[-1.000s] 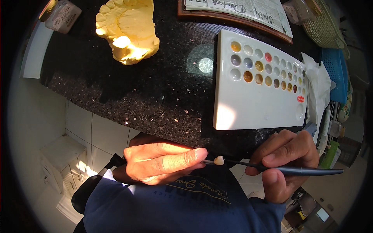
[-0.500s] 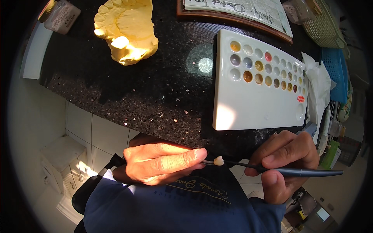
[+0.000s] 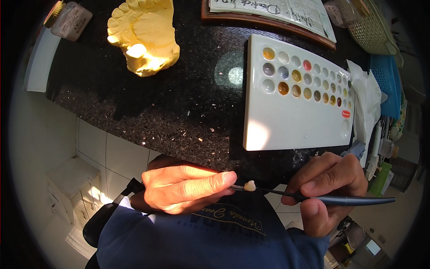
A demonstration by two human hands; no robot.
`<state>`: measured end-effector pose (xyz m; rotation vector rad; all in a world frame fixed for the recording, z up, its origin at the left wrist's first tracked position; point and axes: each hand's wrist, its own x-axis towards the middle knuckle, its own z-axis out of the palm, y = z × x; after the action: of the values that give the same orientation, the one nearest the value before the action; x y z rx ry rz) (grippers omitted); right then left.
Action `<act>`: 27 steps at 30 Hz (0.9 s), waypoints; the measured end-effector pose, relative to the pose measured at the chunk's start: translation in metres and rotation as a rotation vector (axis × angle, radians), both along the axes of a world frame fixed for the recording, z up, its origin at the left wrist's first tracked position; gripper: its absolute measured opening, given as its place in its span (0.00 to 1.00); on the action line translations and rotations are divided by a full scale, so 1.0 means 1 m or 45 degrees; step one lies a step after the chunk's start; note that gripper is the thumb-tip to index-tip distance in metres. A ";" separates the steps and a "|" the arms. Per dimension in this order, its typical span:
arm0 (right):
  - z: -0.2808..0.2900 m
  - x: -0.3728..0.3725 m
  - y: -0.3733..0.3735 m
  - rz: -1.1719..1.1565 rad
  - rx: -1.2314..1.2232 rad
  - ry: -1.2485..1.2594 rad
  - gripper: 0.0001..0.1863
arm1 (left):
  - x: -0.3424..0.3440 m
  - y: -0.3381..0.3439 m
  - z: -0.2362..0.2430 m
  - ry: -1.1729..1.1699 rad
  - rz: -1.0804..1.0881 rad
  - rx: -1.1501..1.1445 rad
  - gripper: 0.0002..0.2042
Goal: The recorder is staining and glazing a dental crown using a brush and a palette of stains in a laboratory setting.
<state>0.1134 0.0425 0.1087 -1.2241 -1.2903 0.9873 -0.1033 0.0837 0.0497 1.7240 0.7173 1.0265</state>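
My left hand (image 3: pixel 188 186) is closed on a thin metal holder (image 3: pixel 238 187), probably tweezers; most of it is hidden by the fingers. At its tip sits a small cream-white tooth crown (image 3: pixel 250 185). From the other side, my right hand (image 3: pixel 329 188) pinches a slim brush (image 3: pixel 354 201) with a dark blue-grey handle, its thin tip pointing left at the crown. Whether the tip touches the crown is too fine to tell. Just beyond my right hand lies a white palette (image 3: pixel 286 121) whose round wells hold yellow, brown, red, grey and white colours.
A yellow dental cast (image 3: pixel 152 40) stands far left on the black speckled counter (image 3: pixel 179 116). Near it is a jar (image 3: pixel 71 21) with a yellow lid. A brown-edged board with paper (image 3: pixel 273 11) lies at the back. White tissue (image 3: pixel 365 94) and a blue basket (image 3: pixel 386 83) are at right.
The crown has moved very slightly left and turned a little on its holder. Both hands keep their grips. The counter things shift slightly left in view.
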 end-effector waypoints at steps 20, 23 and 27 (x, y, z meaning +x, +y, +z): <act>-0.001 -0.002 0.000 -0.044 -0.029 -0.015 0.09 | 0.000 0.001 -0.006 -0.052 -0.017 0.066 0.17; -0.004 0.005 -0.002 0.142 0.075 -0.102 0.17 | -0.006 -0.006 0.001 -0.044 -0.082 -0.144 0.19; -0.002 -0.002 0.001 0.036 0.143 0.070 0.18 | -0.005 -0.006 -0.012 -0.470 -0.166 -0.584 0.12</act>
<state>0.1112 0.0431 0.1068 -1.0886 -1.3049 0.9492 -0.1083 0.0775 0.0382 1.1321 0.5410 0.9649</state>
